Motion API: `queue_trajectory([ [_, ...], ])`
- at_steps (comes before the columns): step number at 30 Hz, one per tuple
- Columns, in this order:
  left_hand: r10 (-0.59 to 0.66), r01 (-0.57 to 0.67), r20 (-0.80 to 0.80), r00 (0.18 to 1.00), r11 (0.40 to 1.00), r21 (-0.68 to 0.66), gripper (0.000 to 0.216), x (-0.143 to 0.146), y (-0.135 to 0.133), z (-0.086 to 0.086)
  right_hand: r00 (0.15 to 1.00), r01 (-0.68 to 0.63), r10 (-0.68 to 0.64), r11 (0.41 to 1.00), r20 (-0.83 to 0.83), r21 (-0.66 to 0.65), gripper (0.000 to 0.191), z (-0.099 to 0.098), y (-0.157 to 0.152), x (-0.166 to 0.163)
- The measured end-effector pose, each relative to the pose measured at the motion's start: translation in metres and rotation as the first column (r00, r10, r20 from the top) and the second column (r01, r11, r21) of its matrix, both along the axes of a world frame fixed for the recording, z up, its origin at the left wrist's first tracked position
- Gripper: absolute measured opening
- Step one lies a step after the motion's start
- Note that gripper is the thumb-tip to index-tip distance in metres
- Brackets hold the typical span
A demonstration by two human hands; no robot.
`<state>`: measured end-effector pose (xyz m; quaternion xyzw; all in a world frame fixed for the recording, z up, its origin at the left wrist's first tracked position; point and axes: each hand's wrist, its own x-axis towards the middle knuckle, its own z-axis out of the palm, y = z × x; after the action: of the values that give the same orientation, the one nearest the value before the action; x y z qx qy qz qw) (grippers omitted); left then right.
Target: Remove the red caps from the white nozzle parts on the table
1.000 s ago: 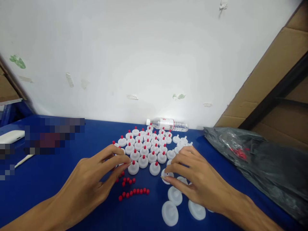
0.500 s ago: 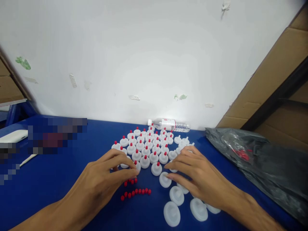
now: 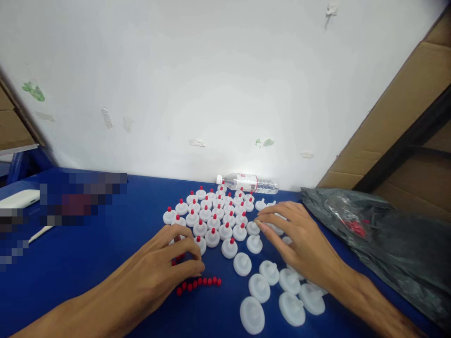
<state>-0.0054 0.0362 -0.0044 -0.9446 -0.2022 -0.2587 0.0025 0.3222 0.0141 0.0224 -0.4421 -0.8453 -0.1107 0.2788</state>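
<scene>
My left hand [image 3: 172, 263] is curled low over the table, its thumb and index fingertips close together beside small red caps [image 3: 205, 281]. Whatever lies between those tips is hidden. Farther right, my right hand [image 3: 292, 230] has its thumb and fingertips closed at the spout of a white round spouted lid [image 3: 252, 228], which stands on the table. Several white lids with red tips [image 3: 212, 237] stand grouped beyond and between the hands. Uncapped white spouted lids [image 3: 260, 287] sit below and around my right hand, some partly covered by it.
A clear plastic bottle [image 3: 266, 185] lies against the white wall [image 3: 225, 94] at the back. On the right is a dark plastic bag [image 3: 380, 253] with red pieces showing, near cardboard [image 3: 384, 108]. A white object [image 3: 21, 199] lies left on the blue table [image 3: 105, 244].
My right hand has moved up and right, uncovering several uncapped lids, and its fingertips now meet at a spout. My left hand has moved slightly down from a red-tipped lid, covering some red caps.
</scene>
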Motion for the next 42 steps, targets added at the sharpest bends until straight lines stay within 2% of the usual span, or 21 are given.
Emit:
queue_trajectory([
  [4, -0.007, 0.007, 0.000, 1.000, 1.000, 0.020, 0.037, 0.000, 0.001, -0.003, 0.999, 0.033, -0.033, 0.999, 0.019, -0.026, 0.026, -0.004, 0.003, 0.005],
  [12, -0.037, 0.035, 0.058, 0.998, 0.999, 0.039, 0.035, 0.002, 0.008, -0.018, 0.999, 0.028, -0.019, 0.976, 0.044, -0.218, 0.038, -0.005, 0.002, 0.007],
  [20, -0.017, 0.017, -0.067, 0.998, 1.000, 0.000, 0.027, -0.001, 0.007, -0.008, 0.998, -0.013, 0.032, 0.956, 0.060, -0.293, 0.039, -0.004, 0.001, 0.008],
  [27, -0.077, 0.078, -0.020, 0.997, 0.996, 0.044, 0.025, 0.000, 0.011, -0.017, 0.996, -0.085, 0.094, 0.936, 0.009, -0.341, 0.038, 0.006, -0.007, 0.003],
  [35, -0.083, 0.083, -0.067, 0.994, 0.997, -0.003, 0.029, 0.000, 0.009, -0.007, 0.972, -0.190, 0.232, 0.861, 0.032, -0.472, 0.045, 0.009, -0.020, -0.012],
  [38, -0.079, 0.076, -0.078, 0.994, 0.996, -0.036, 0.033, -0.003, 0.006, -0.006, 0.970, -0.181, 0.238, 0.834, 0.044, -0.522, 0.047, 0.011, -0.021, -0.018],
  [42, -0.042, 0.041, -0.026, 0.999, 0.998, -0.041, 0.033, -0.005, 0.002, -0.004, 0.964, -0.177, 0.255, 0.832, 0.079, -0.526, 0.048, 0.012, -0.022, -0.021],
])
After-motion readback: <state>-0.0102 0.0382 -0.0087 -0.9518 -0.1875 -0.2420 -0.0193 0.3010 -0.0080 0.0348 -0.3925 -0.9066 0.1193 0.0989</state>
